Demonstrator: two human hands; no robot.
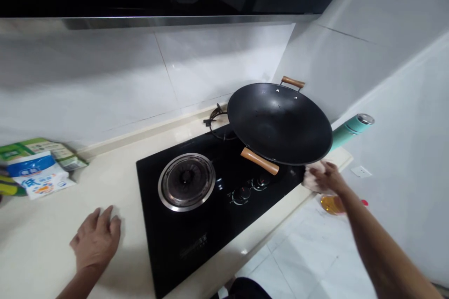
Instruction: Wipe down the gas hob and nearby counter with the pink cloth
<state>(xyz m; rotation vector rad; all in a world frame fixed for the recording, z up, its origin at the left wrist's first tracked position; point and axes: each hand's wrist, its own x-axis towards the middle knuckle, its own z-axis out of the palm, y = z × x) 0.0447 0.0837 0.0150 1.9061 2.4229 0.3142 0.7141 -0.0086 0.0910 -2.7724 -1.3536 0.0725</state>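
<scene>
Pale countertop is spanning the left, where your left hand is resting, fingers slightly spread; at right, just below the black wok, your right hand is pinching a light cloth — probably needing flat, even pressure, without bumping the rim.

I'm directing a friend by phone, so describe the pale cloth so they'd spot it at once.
Find the black stovetop on the pale counter. At its right end, just below the rim of the big black wok, the person's right grip holds the cloth at the counter's edge. Unlike the smooth wok and green flask nearby, it is pale and crumpled.
</scene>
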